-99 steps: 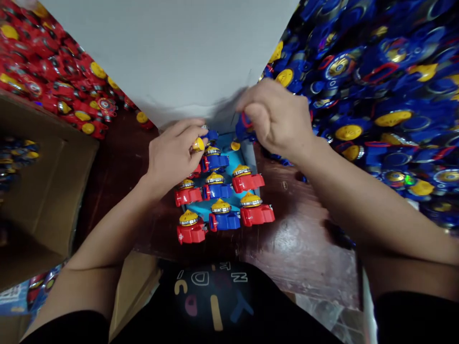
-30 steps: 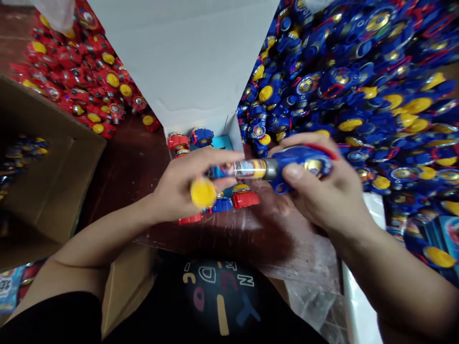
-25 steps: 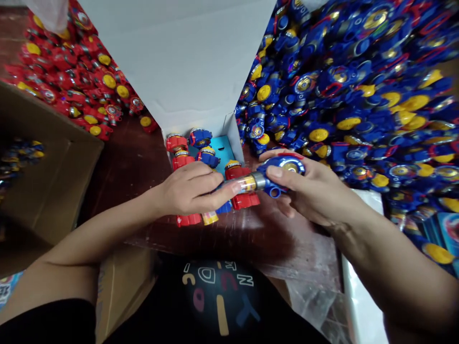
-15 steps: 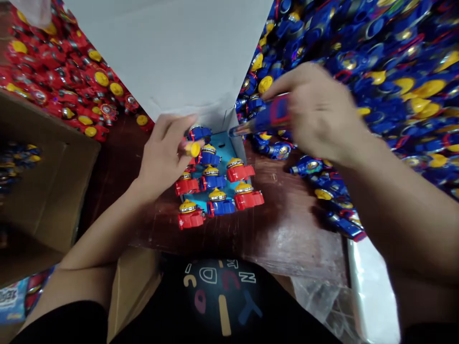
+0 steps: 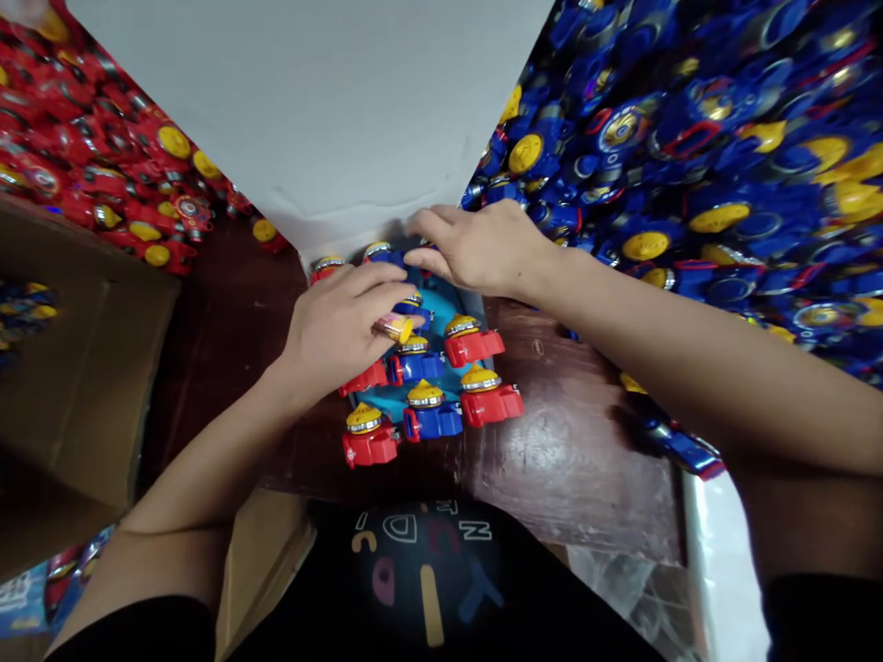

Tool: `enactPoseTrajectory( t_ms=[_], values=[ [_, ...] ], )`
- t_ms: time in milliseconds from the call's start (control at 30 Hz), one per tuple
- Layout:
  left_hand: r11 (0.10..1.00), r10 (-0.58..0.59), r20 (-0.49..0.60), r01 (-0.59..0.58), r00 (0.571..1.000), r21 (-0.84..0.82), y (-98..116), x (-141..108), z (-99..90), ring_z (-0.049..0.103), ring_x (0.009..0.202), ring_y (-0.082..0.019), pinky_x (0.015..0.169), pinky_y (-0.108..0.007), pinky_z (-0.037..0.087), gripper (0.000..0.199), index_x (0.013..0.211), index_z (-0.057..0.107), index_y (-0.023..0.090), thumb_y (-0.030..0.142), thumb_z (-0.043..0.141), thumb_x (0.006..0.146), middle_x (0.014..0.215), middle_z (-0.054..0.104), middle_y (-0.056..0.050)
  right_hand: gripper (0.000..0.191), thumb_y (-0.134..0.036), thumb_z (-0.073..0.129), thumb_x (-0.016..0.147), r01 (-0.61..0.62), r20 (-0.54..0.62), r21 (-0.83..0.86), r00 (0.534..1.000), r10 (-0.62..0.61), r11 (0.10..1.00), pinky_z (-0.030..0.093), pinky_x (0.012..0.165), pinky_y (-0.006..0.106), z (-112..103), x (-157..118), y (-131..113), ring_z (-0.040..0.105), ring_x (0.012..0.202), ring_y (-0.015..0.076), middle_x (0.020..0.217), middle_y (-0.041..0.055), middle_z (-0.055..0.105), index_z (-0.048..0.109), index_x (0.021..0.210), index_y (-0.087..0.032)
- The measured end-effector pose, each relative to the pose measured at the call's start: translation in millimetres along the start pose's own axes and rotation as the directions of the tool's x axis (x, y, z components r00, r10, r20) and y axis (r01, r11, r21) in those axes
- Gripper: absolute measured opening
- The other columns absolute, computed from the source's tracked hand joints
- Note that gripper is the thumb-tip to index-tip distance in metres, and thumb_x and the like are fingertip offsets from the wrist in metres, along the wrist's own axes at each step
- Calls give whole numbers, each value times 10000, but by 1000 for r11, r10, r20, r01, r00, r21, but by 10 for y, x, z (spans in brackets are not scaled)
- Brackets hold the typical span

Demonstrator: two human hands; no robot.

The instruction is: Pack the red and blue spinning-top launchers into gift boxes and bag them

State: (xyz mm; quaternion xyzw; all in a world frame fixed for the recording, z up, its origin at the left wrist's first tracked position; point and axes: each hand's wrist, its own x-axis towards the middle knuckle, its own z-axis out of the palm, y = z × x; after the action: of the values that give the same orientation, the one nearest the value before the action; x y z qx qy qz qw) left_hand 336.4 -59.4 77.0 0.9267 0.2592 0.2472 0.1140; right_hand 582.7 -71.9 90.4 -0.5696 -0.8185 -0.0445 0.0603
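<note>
Several red and blue toys with yellow tops stand in rows on a light-blue box insert (image 5: 388, 405). My left hand (image 5: 338, 326) is over the left rows, its fingers curled round a small tube with a yellow cap (image 5: 396, 328). At the insert's back right corner, my right hand (image 5: 483, 248) has its thumb and fingers closed on a blue toy (image 5: 429, 246), mostly hidden beneath them. A red toy (image 5: 475, 342) and another red toy (image 5: 491, 397) stand along the right side. A blue toy (image 5: 433, 414) is in the front middle.
Behind the insert rises a large white panel (image 5: 317, 101). Red toys (image 5: 89, 129) are piled at the left, blue toys (image 5: 635, 138) at the right. An open cardboard box (image 5: 75, 368) stands at the left. One blue toy (image 5: 680, 446) lies near the table's (image 5: 566, 441) right edge.
My right hand has moved left and down from the blue pile to the insert's back corner, carrying the blue toy. My left hand still holds the tube, a little further right and lower.
</note>
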Motion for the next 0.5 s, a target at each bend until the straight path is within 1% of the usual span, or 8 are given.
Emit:
enactPoseTrajectory(
  t_ms=[100,167,233,300,367,400,467,500],
  values=[
    [995,-66,57,62,996,72,83,-57,14,707,1053,-262,952,-409,569,181,1153,763,250,320,673,1013,1147,770,-61,755,-762,242,1088,21,-54,-70,998,-25,997,537,854,424,11,-25,-4,682,1122,347,1332,144,710,640,1352,-177],
    [984,-137,27,133,990,119,122,-39,50,698,994,-271,881,-400,564,192,1060,757,213,386,697,1003,1043,749,-82,716,-749,273,1092,47,-89,-93,994,-56,995,535,904,450,72,-24,6,636,1214,375,1300,147,705,670,1245,-173],
    [972,-185,-17,185,983,147,148,-3,90,691,959,-274,830,-395,554,255,980,735,190,443,712,999,994,730,-95,661,-687,256,1121,44,-100,-77,994,-52,996,529,928,459,157,11,17,609,1234,359,1304,146,692,674,1187,-180],
    [966,-213,-45,217,976,143,157,11,99,686,941,-269,810,-394,550,289,960,723,195,480,713,1006,992,725,-95,623,-634,233,1141,40,-108,-34,993,-43,999,525,947,458,207,48,45,601,1234,335,1333,140,674,668,1190,-191],
    [974,-209,-48,212,977,84,138,-31,48,681,955,-265,838,-407,558,291,1017,729,223,513,737,993,1019,725,-82,601,-640,257,1138,15,-149,39,989,-9,999,525,971,455,173,17,126,601,1243,322,1353,127,658,658,1220,-200],
    [977,-209,-58,212,976,35,116,-80,0,679,972,-264,860,-416,564,307,1070,733,243,530,770,968,1047,723,-74,596,-652,276,1133,-7,-196,91,980,25,996,526,989,452,128,-48,194,604,1246,315,1343,120,656,653,1235,-202],
    [967,-241,-102,230,965,-107,50,-224,-117,674,1007,-260,865,-411,575,445,1237,709,285,547,842,903,1165,712,-68,584,-641,291,1134,-87,-321,191,936,146,978,520,1039,456,34,-294,374,604,1257,305,1317,120,648,637,1276,-192],
    [949,-276,-131,249,952,-194,14,-307,-172,667,1016,-254,845,-394,578,529,1322,677,299,542,858,888,1228,698,-68,570,-623,310,1134,-145,-357,218,909,218,965,513,1070,470,13,-467,475,598,1272,310,1315,131,640,630,1298,-181]
  ],
)
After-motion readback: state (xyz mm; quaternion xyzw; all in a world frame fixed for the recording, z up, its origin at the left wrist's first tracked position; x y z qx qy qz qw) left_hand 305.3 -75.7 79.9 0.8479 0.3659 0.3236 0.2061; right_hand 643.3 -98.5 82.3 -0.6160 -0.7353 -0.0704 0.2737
